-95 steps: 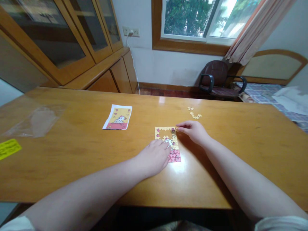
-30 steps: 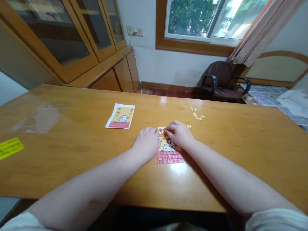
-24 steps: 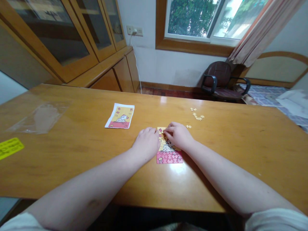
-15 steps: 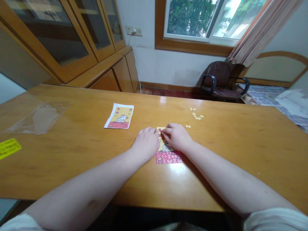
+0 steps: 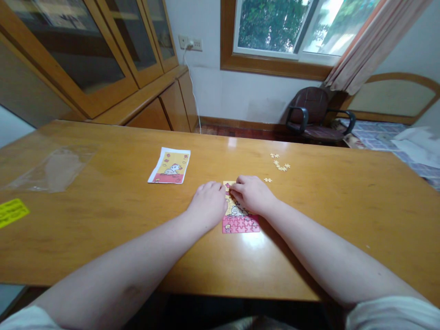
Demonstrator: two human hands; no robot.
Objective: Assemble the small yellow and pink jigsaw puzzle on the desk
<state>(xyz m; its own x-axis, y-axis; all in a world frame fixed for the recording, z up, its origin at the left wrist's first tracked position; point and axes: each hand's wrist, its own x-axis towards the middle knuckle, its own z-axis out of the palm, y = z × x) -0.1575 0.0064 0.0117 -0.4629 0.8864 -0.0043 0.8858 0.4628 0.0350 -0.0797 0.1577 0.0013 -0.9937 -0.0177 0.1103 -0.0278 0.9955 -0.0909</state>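
A partly assembled jigsaw puzzle [image 5: 240,224] lies on the table in front of me, with a pink lower band, a yellow upper part and a white cartoon animal. Against its left edge rests my left hand [image 5: 209,205], palm down, fingers side by side and laid out rather than curled into a fist. My right hand [image 5: 253,196] covers the upper right of the puzzle. Its thumb and fingertips are pinched together over the upper left area, and whatever is between them is hidden. Several loose puzzle pieces [image 5: 282,168] lie face down beyond my right hand; a small joined pair [image 5: 267,180] is closest.
On the wooden table [image 5: 120,211], a printed reference picture [image 5: 170,168] lies left of the puzzle. Farther left are a clear plastic bag [image 5: 58,169] and a yellow label [image 5: 13,211]. Behind the table stand a glass-door cabinet [image 5: 134,78] and an armchair [image 5: 311,110].
The view has shifted very slightly. Both hands keep their places at the puzzle, and the loose pieces have not moved.
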